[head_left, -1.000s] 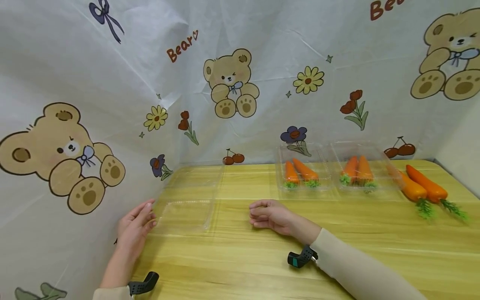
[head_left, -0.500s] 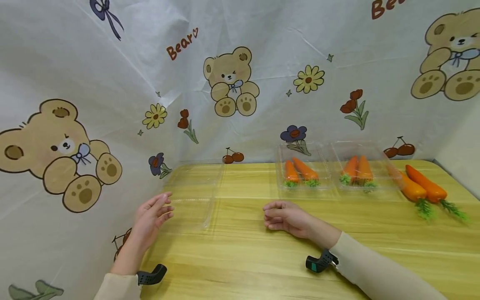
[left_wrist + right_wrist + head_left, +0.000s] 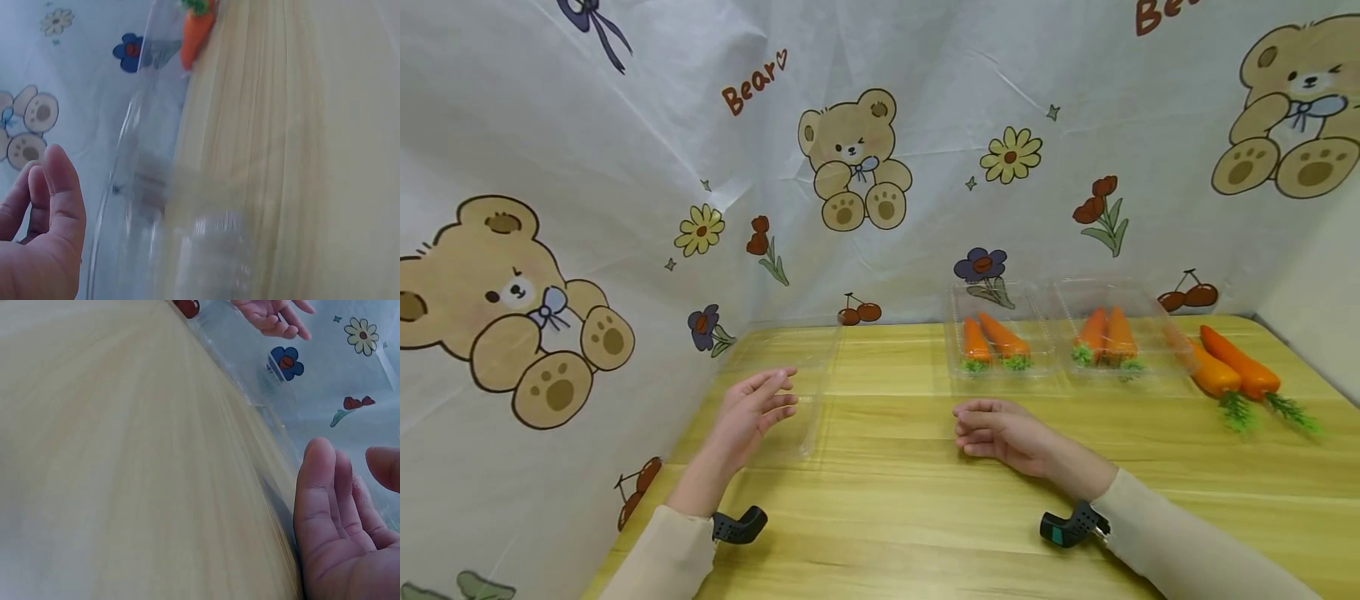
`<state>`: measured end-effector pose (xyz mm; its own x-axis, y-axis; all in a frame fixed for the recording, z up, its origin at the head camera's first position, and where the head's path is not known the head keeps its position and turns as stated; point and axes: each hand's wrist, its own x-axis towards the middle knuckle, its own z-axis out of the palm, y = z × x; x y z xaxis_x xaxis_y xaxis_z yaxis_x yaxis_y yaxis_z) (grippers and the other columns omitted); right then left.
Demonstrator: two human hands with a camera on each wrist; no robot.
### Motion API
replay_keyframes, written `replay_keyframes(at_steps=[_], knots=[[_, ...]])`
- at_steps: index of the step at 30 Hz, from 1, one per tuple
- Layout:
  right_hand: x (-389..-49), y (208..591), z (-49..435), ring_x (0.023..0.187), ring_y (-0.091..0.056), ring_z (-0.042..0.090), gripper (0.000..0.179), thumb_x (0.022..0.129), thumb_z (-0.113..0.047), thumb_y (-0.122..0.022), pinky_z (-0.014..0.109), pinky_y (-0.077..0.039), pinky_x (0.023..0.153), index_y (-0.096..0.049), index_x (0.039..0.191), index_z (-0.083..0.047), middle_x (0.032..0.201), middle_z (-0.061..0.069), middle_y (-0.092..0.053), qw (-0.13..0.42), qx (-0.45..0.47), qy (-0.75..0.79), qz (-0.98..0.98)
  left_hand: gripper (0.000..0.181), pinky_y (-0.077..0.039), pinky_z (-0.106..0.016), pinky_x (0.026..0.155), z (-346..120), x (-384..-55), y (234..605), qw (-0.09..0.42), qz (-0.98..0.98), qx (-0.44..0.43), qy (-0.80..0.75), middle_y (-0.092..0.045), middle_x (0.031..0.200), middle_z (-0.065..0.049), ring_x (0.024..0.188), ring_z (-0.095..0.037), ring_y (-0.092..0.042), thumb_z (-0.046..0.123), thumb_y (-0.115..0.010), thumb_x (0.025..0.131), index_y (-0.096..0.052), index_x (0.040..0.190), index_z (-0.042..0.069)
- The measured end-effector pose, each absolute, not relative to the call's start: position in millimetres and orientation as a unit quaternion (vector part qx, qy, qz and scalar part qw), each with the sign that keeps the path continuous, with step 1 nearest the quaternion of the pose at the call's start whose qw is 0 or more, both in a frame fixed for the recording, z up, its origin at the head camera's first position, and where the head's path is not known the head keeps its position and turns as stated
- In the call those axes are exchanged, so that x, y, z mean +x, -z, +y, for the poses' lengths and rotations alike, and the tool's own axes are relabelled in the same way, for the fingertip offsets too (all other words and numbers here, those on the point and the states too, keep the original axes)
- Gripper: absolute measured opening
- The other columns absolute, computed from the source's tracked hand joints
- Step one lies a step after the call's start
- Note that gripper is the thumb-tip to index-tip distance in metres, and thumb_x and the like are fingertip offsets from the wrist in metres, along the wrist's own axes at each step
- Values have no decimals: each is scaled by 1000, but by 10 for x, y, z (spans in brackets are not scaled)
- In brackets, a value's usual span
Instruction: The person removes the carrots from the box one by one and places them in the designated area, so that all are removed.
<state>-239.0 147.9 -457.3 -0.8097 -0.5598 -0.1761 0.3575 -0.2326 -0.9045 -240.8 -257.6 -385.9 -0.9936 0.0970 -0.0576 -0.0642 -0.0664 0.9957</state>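
While a person's left hand [image 3: 748,421] hung near the leftmost clear container [image 3: 805,435], we saw its fingers slightly apart and relaxed; the container lay beneath or just beyond them, and we could not tell whether they touched it. Well to that container's right, we saw the right hand [image 3: 1009,437], fingers loosely bent and close together. Farther right of it stood a middle container [image 3: 1037,354] and a right-hand container [image 3: 1161,358], each with two orange carrots [image 3: 1003,335], then two loose carrots [image 3: 1240,360] on the worktop [image 3: 880,517].

The left hand [image 3: 47,234] is near a blurred clear plastic container [image 3: 211,265] — an orange carrot [image 3: 197,34] shows at top, between patterned cloth [image 3: 81,119] and wooden tabletop [image 3: 281,137].
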Motion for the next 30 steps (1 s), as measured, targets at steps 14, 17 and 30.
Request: replay_keyframes(at_steps=[14,17,30], knots=[[-2392,4561,1742,91,-74,17,23,109,-14,-52,28,-64,87,-55,127,0,99,5,-72,268,-93,794,538,49,-63,-27,82,-1840,-2411,3783,129,655,49,-743,-59,104,-2,96,-22,-67,31,-64,103,-59,141,1],[-2416,4545,1789,91,-75,16,23,109,-16,-51,29,-64,88,-56,126,-1,98,4,-72,258,-88,799,536,48,-62,-27,82,-1676,-2411,3792,140,645,55,-749,-58,105,-2,95,-21,-67,31,-65,103,-60,140,1],[-2450,4477,1926,90,-72,15,18,109,-19,-53,27,-64,88,-64,117,-7,100,6,-72,217,-48,811,540,40,-63,-27,81,-1101,-2524,4054,158,632,32,-758,-60,110,-6,94,-22,-69,27,-65,103,-65,135,3]])
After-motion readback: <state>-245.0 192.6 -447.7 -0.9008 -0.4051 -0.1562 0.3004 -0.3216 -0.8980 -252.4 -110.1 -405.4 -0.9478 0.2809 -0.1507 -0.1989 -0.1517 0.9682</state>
